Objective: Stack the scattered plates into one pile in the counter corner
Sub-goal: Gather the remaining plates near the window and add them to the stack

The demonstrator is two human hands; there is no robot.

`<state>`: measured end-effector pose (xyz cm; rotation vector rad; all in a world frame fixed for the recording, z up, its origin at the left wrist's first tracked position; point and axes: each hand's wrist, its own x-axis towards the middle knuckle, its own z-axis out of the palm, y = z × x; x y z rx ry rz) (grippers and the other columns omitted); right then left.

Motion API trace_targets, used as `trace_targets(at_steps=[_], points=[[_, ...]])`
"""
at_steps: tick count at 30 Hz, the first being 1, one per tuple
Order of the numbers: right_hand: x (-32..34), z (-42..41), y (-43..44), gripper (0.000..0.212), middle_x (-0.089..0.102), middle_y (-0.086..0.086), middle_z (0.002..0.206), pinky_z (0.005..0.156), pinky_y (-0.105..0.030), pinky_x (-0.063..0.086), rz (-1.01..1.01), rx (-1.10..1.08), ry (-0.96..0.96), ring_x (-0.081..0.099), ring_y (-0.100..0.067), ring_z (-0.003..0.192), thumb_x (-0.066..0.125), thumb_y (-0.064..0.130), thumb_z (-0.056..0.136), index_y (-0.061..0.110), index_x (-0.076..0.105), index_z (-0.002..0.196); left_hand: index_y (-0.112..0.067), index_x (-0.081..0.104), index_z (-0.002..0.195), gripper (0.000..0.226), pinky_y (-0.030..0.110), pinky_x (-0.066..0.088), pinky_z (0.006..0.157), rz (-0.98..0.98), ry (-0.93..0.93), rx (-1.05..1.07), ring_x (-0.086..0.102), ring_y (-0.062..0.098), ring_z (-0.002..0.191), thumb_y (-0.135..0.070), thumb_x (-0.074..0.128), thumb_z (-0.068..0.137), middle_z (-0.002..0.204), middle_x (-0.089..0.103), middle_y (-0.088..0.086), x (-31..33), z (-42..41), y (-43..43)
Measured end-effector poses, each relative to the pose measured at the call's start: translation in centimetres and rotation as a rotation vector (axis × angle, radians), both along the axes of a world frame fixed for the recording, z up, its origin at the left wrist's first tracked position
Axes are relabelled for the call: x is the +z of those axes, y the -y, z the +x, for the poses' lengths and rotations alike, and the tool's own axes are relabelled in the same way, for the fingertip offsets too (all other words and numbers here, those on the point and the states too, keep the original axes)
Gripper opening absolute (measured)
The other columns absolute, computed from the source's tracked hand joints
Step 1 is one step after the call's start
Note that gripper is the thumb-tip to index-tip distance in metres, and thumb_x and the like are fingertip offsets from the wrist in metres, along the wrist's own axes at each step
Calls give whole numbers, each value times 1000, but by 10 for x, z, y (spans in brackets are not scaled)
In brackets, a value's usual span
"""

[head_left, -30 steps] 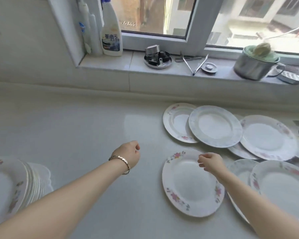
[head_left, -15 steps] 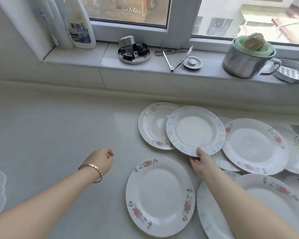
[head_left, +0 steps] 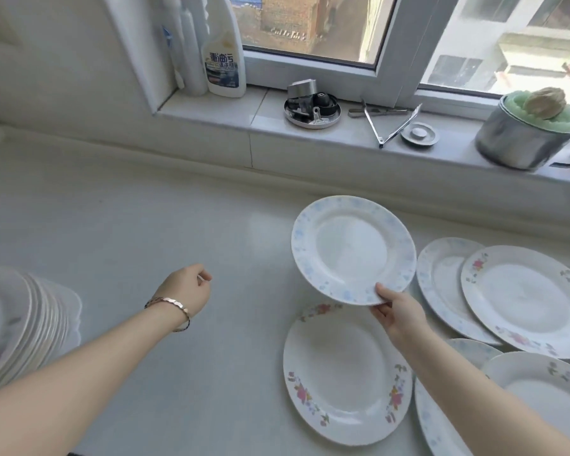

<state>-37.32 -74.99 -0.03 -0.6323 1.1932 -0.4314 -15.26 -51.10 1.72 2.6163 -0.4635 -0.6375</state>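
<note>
My right hand (head_left: 397, 312) grips the near rim of a blue-speckled plate (head_left: 352, 250) and holds it tilted in the air above the counter. Below it lies a flowered plate (head_left: 344, 376) flat on the counter. Several more plates overlap at the right: a pink-flowered plate (head_left: 527, 299), a blue-rimmed plate (head_left: 441, 284) under it, and others (head_left: 547, 393) by my right forearm. A pile of plates (head_left: 17, 324) stands at the left edge, blurred. My left hand (head_left: 188, 289), with a bracelet on the wrist, hovers over the counter in a loose fist, holding nothing.
The windowsill behind holds a white cleaner bottle (head_left: 224, 57), a round metal tin (head_left: 311, 110), metal tongs (head_left: 385, 123), a small metal lid (head_left: 419, 135) and a steel pot (head_left: 524, 136) with a green sponge. The pale counter (head_left: 145, 232) stretches between the pile and the scattered plates.
My right hand took hold of the blue-speckled plate's rim and lifted it off the overlapping plates, carrying it leftward. The plate pile has come back into view at the left.
</note>
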Motion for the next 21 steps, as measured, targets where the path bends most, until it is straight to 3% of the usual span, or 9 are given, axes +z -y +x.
trace_targets(at_steps=[3,8,14,19,21], points=[[10,33,-32,22,72,0,78,55,-19,58,-43,130,36,69,-14,67,54,1,88,9,57,108,-11,62,106,26,34,52,79,-37,32,46,64,32,88,-9,43,89,96,66,9,12,18,-38],[29,102,-104,9,72,2,57,50,-17,56,-106,370,75,68,-8,50,56,0,87,6,62,85,-8,62,107,24,31,47,80,-63,165,110,59,28,87,-8,45,90,85,58,4,42,55,-122],[36,189,-219,9,72,1,59,53,-20,58,-141,610,79,68,-12,54,58,2,86,6,65,83,-11,63,106,23,32,47,84,-43,249,341,56,24,87,-10,46,90,98,64,5,62,105,-263],[37,248,-303,7,68,-9,78,59,-23,55,-178,786,43,64,-21,72,57,2,86,3,64,88,-9,64,106,25,33,46,86,-33,258,521,61,31,102,-7,47,89,109,68,12,58,131,-358],[37,263,-329,7,67,-9,76,59,-23,56,-182,837,24,63,-22,71,57,1,86,4,64,85,-8,64,106,25,32,45,84,-21,242,547,61,31,103,-6,46,89,110,68,13,53,136,-383]])
